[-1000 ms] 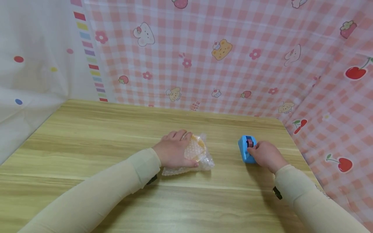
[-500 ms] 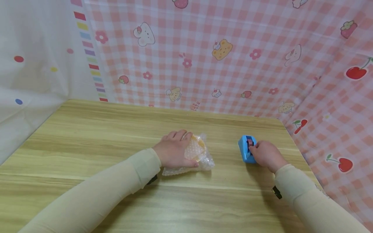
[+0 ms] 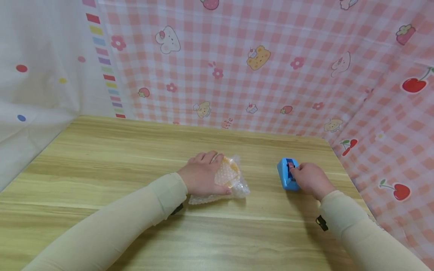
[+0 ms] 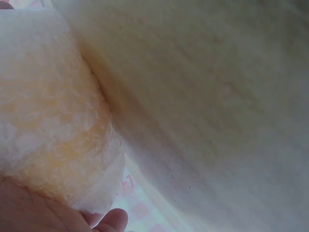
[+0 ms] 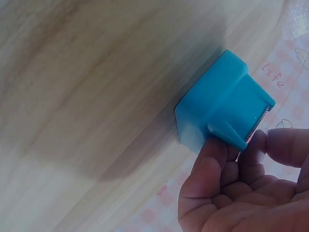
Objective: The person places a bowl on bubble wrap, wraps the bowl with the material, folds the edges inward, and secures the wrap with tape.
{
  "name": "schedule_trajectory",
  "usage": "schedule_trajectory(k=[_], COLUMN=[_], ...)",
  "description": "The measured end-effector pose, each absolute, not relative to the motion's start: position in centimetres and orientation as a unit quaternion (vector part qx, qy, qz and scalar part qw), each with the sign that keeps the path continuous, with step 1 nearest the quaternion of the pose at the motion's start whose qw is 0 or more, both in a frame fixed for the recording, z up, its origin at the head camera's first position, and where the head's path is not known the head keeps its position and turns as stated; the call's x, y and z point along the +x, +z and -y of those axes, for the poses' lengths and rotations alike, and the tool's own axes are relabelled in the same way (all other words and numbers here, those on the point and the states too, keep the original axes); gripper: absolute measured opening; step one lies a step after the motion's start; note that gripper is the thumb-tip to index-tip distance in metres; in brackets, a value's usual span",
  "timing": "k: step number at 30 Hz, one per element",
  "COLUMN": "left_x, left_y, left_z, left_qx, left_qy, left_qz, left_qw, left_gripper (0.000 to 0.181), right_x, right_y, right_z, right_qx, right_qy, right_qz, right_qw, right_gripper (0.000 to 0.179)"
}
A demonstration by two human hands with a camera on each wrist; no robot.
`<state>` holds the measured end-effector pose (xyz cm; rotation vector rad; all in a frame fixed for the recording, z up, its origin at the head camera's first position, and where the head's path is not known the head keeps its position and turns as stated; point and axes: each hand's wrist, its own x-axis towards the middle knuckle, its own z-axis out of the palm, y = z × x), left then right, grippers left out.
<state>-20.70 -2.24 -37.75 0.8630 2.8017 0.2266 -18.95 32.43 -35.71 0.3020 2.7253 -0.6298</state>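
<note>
A blue tape dispenser (image 3: 284, 180) with a reddish roll (image 3: 290, 165) stands on the table to the right. My right hand (image 3: 311, 180) is at its near right side. In the right wrist view, my thumb and index finger pinch together at the toothed cutting edge (image 5: 258, 123), where the end of the tape is; other fingers curl against the dispenser's side. Left of it lies a bubble-wrapped bundle (image 3: 240, 184) with something orange-yellow inside. My left hand (image 3: 201, 176) spans it from above, fingers over the far side and thumb on the near side, gripping it; the palm hides its left part.
The wood-grain table (image 3: 135, 150) is bounded by a pink checked cloth (image 3: 230, 75) at the back and right and a whitish cloth (image 3: 37, 86) at the left. Bare wood lies between bundle and dispenser.
My right thumb and fingertips have shifted slightly right across the tape dispenser, showing more of its top. The left hand and the bubble-wrapped bundle have stayed still.
</note>
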Motion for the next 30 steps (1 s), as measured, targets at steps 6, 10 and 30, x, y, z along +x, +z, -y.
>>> schedule_trajectory(k=[6,10,30], left_x=[-20.76,-20.78,-20.71], left_y=[-37.87,-37.91,-37.84], left_z=[2.23,2.22,2.24], left_qx=[0.293,0.295,0.295], left_qy=[0.072,0.071,0.072], left_qz=[-0.948,-0.948,-0.948], left_qw=[0.097,0.094,0.098], left_gripper=[0.119,0.119,0.118], right_x=[-18.81,-18.72,-18.62], right_y=[-35.82,-35.91,-35.91], right_z=[-32.31,-32.19,-31.76], right_qx=[0.117,0.125,0.165], right_qy=[-0.239,-0.249,-0.291], right_qz=[-0.95,-0.947,-0.929], right_qw=[0.162,0.158,0.156], right_gripper=[0.047,0.049,0.05])
